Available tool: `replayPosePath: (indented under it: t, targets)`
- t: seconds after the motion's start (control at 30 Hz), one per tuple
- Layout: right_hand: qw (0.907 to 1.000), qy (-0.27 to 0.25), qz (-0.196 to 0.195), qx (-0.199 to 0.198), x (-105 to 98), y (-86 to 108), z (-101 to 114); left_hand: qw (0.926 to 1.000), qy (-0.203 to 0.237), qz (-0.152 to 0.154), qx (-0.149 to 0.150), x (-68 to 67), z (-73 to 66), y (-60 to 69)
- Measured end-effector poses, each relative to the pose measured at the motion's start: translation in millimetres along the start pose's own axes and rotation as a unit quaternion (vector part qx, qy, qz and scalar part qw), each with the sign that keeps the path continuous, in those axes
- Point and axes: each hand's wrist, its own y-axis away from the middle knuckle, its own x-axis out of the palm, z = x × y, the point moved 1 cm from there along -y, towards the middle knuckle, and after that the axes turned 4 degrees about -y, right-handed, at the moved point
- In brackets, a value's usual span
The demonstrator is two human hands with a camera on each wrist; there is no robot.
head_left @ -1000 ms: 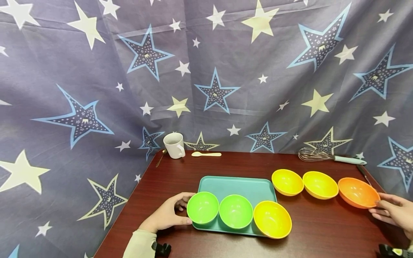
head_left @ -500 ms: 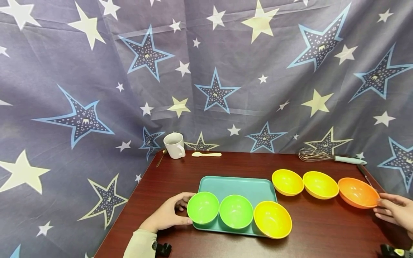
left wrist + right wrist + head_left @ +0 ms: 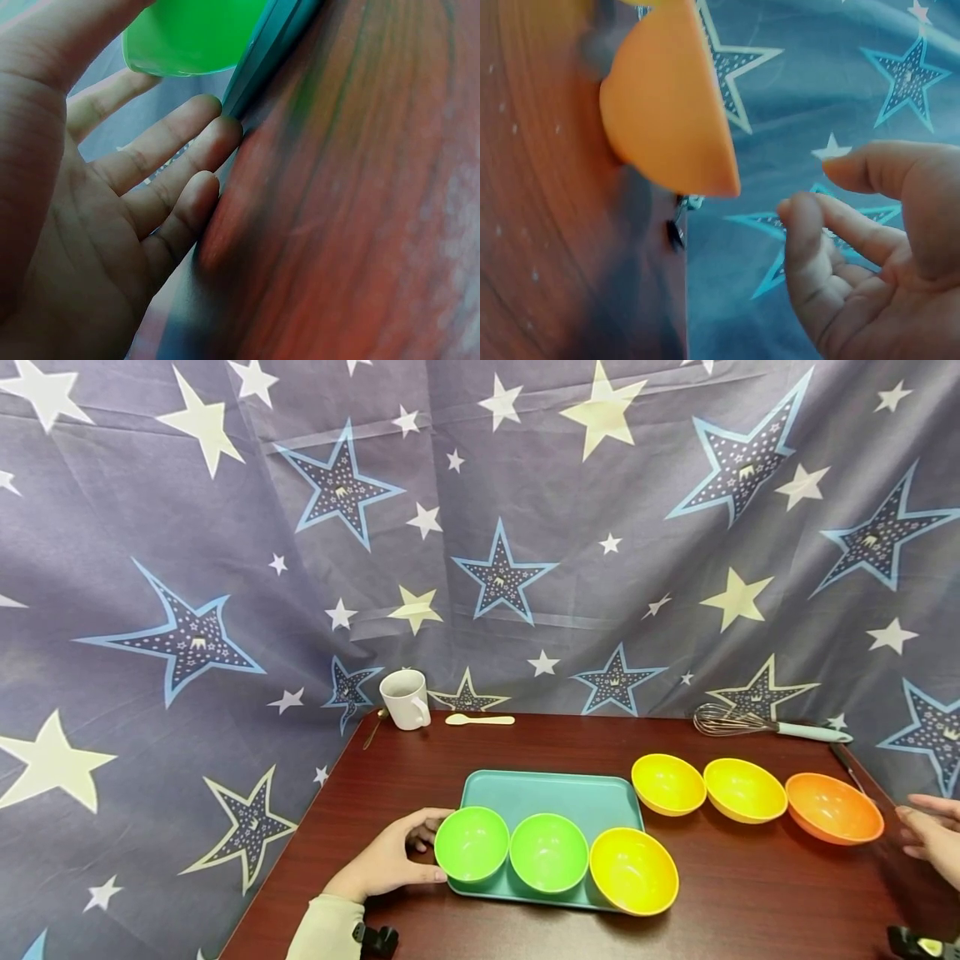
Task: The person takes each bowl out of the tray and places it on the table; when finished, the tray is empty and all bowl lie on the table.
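Six glossy green, yellow and orange bowls (image 3: 548, 853) are standing apparently all set out; the left hand (image 3: 392, 853) is flanking one, fingers loosely spread, the right hand (image 3: 933, 837) hovering narrowed, empty.

Before you, the green bowls (image 3: 472, 844), yellow bowls (image 3: 633, 871) and orange bowl (image 3: 835, 808) look like smooth, glossy plastic (the orange outer wall seems rather matt). Your teal tray (image 3: 551, 795) looks smooth, the tabletop (image 3: 420, 768) polished wood, the whisk (image 3: 782, 727) metal-wired, the backdrop (image 3: 510, 477) creased cloth.
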Motion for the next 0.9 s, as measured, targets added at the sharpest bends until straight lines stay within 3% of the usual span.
replayPosePath:
  t: [0.13,0.3,0.4,0.6,0.9]
  targets:
    - [0.9986,0.024,-0.038,-0.026,15.1,14.0,34.9,1.0,-0.001,0.0,0.002,0.2,0.9,0.1]
    - [0.9977,-0.018,-0.037,-0.053,42.0,36.8,89.0,1.0,0.003,0.002,-0.002,0.1,0.3,-0.1]
    - [0.9973,-0.026,-0.019,-0.067,54.8,45.3,108.5,1.0,0.004,0.002,-0.002,-0.4,-0.1,-0.4]
    - [0.9968,0.007,0.024,-0.076,77.3,56.1,132.3,1.0,0.001,0.002,-0.005,-0.7,2.4,-1.0]
    - [0.9872,0.055,0.105,-0.107,112.6,66.9,143.8,0.9999,-0.004,0.004,-0.009,-0.7,7.6,-1.0]
